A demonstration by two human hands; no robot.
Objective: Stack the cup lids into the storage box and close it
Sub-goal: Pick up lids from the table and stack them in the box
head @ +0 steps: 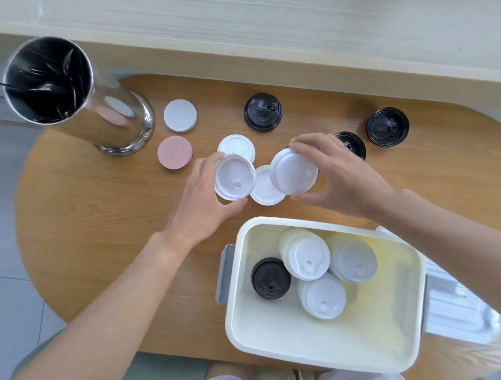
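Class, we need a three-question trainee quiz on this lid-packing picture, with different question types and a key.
1. True or false: the storage box is closed.
2. How many black lids lie on the table outside the box?
3. The left hand grips: A) a white lid B) the pink coaster C) the steel canister

Key:
1. False; it is open.
2. Three.
3. A; the right hand holds another white lid.
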